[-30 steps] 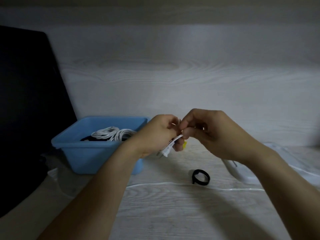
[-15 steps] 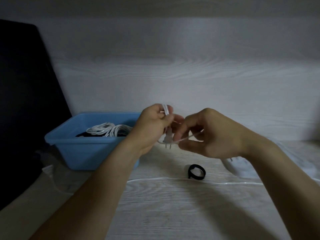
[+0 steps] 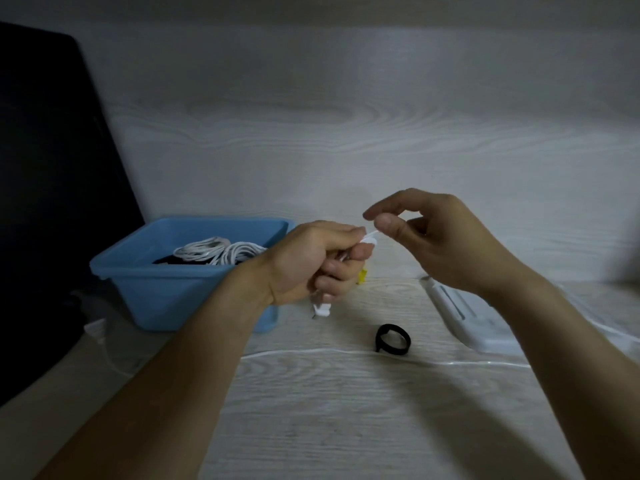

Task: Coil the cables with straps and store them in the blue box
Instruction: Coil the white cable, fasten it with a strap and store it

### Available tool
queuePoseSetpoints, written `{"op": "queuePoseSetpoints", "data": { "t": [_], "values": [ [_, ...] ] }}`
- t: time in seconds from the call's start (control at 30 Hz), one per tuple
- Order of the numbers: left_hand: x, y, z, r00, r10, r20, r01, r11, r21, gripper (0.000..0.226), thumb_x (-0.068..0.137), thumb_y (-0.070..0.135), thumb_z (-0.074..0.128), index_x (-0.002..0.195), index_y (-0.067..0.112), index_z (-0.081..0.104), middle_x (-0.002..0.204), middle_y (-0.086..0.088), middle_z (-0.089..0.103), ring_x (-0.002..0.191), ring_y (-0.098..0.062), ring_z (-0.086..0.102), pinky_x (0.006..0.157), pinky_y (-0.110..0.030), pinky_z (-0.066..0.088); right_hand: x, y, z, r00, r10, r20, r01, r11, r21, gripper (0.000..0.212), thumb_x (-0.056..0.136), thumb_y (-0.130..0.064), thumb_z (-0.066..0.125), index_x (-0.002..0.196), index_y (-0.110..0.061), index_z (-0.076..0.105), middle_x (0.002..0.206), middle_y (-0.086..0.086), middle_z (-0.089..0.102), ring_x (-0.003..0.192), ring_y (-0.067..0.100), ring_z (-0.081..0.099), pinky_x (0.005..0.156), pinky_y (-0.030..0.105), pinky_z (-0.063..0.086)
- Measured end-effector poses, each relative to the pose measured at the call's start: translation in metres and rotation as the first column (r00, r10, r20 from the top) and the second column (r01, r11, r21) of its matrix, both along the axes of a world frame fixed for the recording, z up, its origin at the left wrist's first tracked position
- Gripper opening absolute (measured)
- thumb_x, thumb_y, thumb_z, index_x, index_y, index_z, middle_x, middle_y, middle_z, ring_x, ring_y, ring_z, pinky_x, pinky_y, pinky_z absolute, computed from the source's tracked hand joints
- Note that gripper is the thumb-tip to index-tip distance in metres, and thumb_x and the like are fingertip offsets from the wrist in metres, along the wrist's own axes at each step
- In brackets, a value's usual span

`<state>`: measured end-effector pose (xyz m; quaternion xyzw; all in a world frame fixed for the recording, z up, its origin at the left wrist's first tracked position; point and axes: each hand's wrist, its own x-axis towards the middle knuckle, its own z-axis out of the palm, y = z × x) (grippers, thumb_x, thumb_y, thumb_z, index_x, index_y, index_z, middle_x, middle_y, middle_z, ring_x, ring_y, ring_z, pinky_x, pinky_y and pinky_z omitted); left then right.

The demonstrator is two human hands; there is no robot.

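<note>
My left hand is closed around a white cable; its white plug hangs out below the fist and a yellow tag shows beside the fingers. My right hand hovers just right of it, thumb and forefinger pinching the thin white strand that leads from the fist. A black strap ring lies on the desk below the hands. The blue box stands at the left with white coiled cables inside it.
A white power strip lies at the right, partly behind my right forearm. A thin white cord runs across the desk. A dark monitor leans at the far left. A pale wooden wall rises behind.
My left hand turned and lowered, so the plug now hangs below the fist. My right hand lifted and moved right, drawing the strand out.
</note>
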<state>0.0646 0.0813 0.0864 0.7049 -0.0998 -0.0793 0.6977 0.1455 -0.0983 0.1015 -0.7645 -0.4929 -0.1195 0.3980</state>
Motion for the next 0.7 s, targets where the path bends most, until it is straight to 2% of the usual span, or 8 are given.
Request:
{"op": "queuePoseSetpoints", "data": {
  "t": [0.07, 0.13, 0.17, 0.27, 0.4, 0.53, 0.63, 0.7],
  "values": [
    [0.002, -0.001, -0.001, 1.0, 0.014, 0.007, -0.013, 0.992, -0.125, 0.035, 0.095, 0.033, 0.04, 0.062, 0.02, 0.04, 0.045, 0.008, 0.025, 0.037, -0.007, 0.02, 0.043, -0.027, 0.015, -0.002, 0.003, -0.002, 0.996, 0.071, -0.049, -0.072, 0.997, -0.02, 0.02, 0.098, -0.026, 0.055, 0.103, -0.015, 0.071, 0.07, -0.033, 0.064, 0.058, -0.008, 0.06, 0.06, 0.006, 0.04],
    [0.004, -0.005, -0.002, 0.995, 0.092, 0.027, -0.085, 0.976, -0.2, 0.034, 0.088, 0.036, 0.043, 0.059, 0.02, 0.038, 0.042, 0.009, 0.023, 0.036, -0.007, 0.019, 0.042, -0.026, 0.016, -0.002, 0.005, -0.004, 0.992, 0.109, -0.061, -0.109, 0.994, -0.008, 0.024, 0.096, -0.03, 0.056, 0.099, -0.014, 0.073, 0.073, -0.023, 0.069, 0.067, -0.005, 0.063, 0.065, 0.008, 0.042],
    [0.005, -0.007, -0.002, 0.991, 0.126, 0.05, -0.114, 0.973, -0.201, 0.033, 0.087, 0.037, 0.045, 0.06, 0.02, 0.037, 0.042, 0.008, 0.024, 0.037, -0.008, 0.02, 0.042, -0.025, 0.02, 0.0, 0.006, -0.005, 0.991, 0.112, -0.067, -0.112, 0.994, 0.008, 0.025, 0.096, -0.032, 0.057, 0.093, -0.014, 0.074, 0.067, -0.017, 0.066, 0.06, -0.001, 0.06, 0.062, 0.009, 0.041],
    [0.007, -0.008, -0.003, 0.981, 0.174, 0.081, -0.159, 0.973, -0.169, 0.035, 0.091, 0.039, 0.047, 0.065, 0.017, 0.042, 0.046, 0.006, 0.026, 0.04, -0.011, 0.027, 0.047, -0.026, 0.03, 0.004, 0.006, -0.006, 0.989, 0.084, -0.121, -0.077, 0.995, 0.059, 0.031, 0.097, -0.03, 0.058, 0.079, -0.009, 0.071, 0.049, -0.008, 0.045, 0.042, 0.006, 0.035, 0.048, 0.012, 0.029],
    [0.006, -0.005, -0.002, 0.982, 0.188, 0.028, -0.185, 0.98, -0.076, 0.042, 0.101, 0.041, 0.041, 0.076, 0.01, 0.054, 0.051, 0.003, 0.029, 0.047, -0.013, 0.032, 0.053, -0.028, 0.035, 0.003, 0.012, -0.013, 0.99, 0.033, -0.135, -0.029, 0.999, 0.029, 0.032, 0.102, -0.027, 0.053, 0.081, -0.011, 0.07, 0.061, -0.01, 0.063, 0.05, 0.002, 0.048, 0.055, 0.011, 0.034],
    [0.005, -0.001, -0.003, 0.96, 0.277, 0.029, -0.278, 0.961, 0.015, 0.042, 0.104, 0.041, 0.039, 0.07, 0.015, 0.045, 0.05, 0.005, 0.021, 0.044, -0.011, 0.021, 0.045, -0.023, 0.027, 0.0, 0.023, -0.023, 0.982, -0.008, -0.191, 0.011, 1.0, 0.015, 0.034, 0.103, -0.027, 0.049, 0.072, -0.017, 0.059, 0.044, -0.023, 0.051, 0.044, -0.001, 0.049, 0.049, 0.009, 0.034],
    [0.008, 0.002, -0.002, 0.957, 0.28, -0.076, -0.289, 0.939, -0.185, 0.044, 0.104, 0.034, 0.036, 0.061, 0.022, 0.036, 0.045, 0.009, 0.018, 0.036, -0.007, 0.015, 0.038, -0.02, 0.012, -0.001, 0.025, -0.025, 0.982, -0.029, -0.188, 0.045, 0.996, 0.081, 0.036, 0.102, -0.032, 0.051, 0.074, -0.014, 0.063, 0.047, -0.022, 0.054, 0.045, 0.001, 0.05, 0.049, 0.011, 0.033],
    [0.009, 0.008, 0.0, 0.948, 0.291, -0.128, -0.317, 0.852, -0.416, 0.044, 0.101, 0.03, 0.035, 0.057, 0.024, 0.032, 0.04, 0.01, 0.018, 0.031, -0.005, 0.015, 0.036, -0.018, 0.007, 0.004, 0.023, -0.025, 0.986, -0.069, -0.155, 0.087, 0.989, 0.119, 0.033, 0.099, -0.04, 0.054, 0.074, -0.021, 0.065, 0.059, -0.018, 0.063, 0.052, 0.009, 0.056, 0.053, 0.024, 0.04]
  ]
}}
